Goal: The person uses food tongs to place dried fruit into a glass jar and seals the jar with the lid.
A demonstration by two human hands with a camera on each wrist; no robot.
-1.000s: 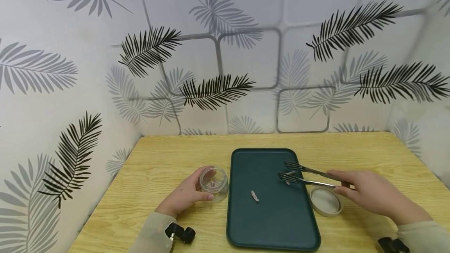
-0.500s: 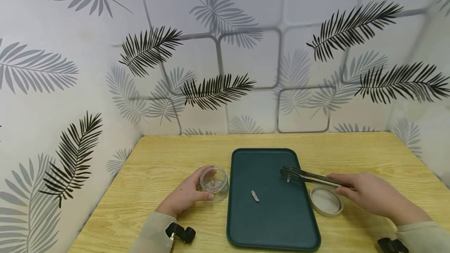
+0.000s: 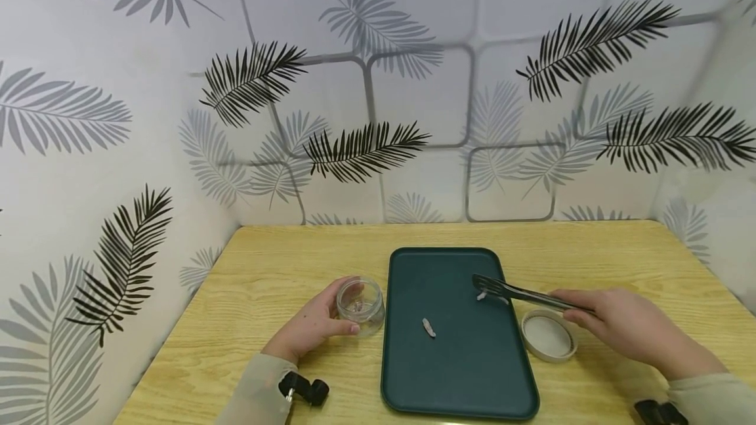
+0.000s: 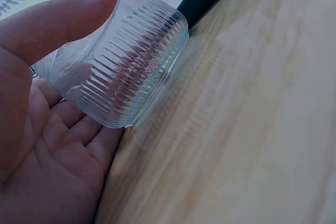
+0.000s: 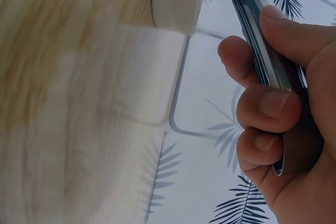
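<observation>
Now: left hand curls round clear glass jar | just right, dark green rectangular tray, open room round small pale piece on it | slim metal tongs cross tray's right edge, near round white lid | right hand wraps fingers round tongs | left wrist view alone shows jar's ribs

Jar left of tray, lid right, tongs across tray's right edge; wall behind

Free room over the near end of the tray, tongs across its right edge
</observation>
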